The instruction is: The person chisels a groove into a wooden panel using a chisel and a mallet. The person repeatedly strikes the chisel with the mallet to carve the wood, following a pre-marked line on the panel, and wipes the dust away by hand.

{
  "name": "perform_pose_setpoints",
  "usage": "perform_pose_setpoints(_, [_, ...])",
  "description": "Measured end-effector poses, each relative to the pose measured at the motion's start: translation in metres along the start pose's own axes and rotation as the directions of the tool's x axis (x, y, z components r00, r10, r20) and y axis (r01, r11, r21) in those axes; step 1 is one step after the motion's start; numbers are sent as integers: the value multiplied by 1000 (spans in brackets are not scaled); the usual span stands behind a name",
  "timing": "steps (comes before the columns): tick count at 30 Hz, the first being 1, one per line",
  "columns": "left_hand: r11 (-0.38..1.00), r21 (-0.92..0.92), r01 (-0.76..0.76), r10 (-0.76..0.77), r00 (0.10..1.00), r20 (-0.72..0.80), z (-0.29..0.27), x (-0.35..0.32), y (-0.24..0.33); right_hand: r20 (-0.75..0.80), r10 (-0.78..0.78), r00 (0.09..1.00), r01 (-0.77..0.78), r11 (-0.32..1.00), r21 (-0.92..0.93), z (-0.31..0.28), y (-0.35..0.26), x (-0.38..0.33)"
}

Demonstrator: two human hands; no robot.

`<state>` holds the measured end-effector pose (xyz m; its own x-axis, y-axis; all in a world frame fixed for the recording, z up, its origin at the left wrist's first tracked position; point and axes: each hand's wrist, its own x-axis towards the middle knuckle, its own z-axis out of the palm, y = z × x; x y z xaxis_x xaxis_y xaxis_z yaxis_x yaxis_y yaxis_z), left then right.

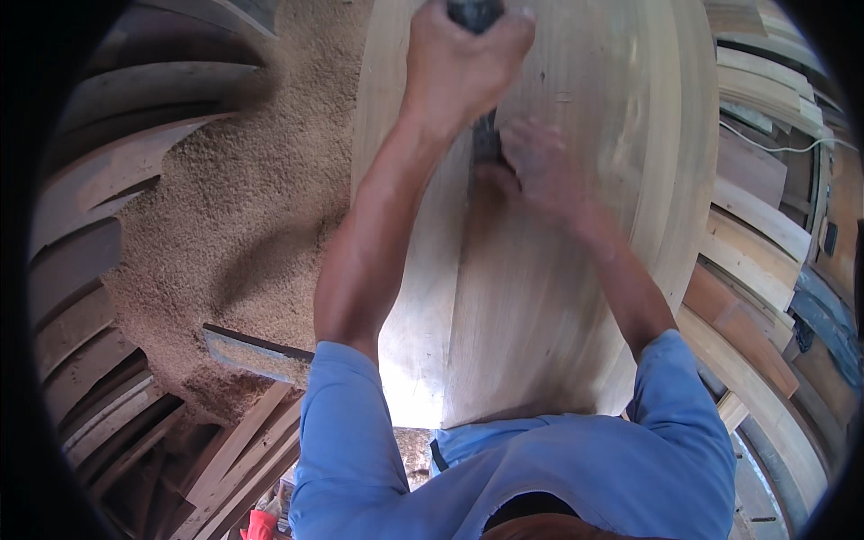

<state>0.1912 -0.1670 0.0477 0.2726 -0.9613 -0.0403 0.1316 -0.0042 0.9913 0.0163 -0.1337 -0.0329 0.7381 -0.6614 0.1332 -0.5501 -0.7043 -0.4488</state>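
A wide pale wooden panel (549, 297) lies in front of me, running from my waist to the far edge of the view. At its far part my left hand (463, 67) is closed around the top of a dark tool (486, 139), whose kind I cannot make out. My right hand (540, 166) is close beside the tool's near end, low over the panel. Motion smears its fingers, so whether they grip the tool is unclear. The tool's underside is hidden.
A heap of sawdust (243, 198) spreads left of the panel. Stacked boards (81, 252) stand along the left. A narrow flat strip (256, 353) juts out near my left elbow. More planks (756, 243) lie on the right, with a white cable (778, 147) across them.
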Motion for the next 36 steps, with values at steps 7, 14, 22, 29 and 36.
perform_pose_setpoints(7, [957,103,-271,277,960,-41,9,52,22,-202,108,974,-107,994,16,13,8,37])
perform_pose_setpoints(14, [998,-38,44,-43,999,26,-7,-2,11,-69,61,996,-49,984,170,-2,-7,14])
perform_pose_setpoints(22, [973,57,-225,223,974,37,-2,59,6,-213,57,975,-35,994,107,9,13,48])
perform_pose_setpoints(29, [995,87,-47,44,998,37,-1,16,13,-43,42,998,-36,992,125,-6,6,30])
perform_pose_setpoints(36, [927,64,-371,364,927,92,19,79,29,-239,17,971,-36,996,-76,6,37,67])
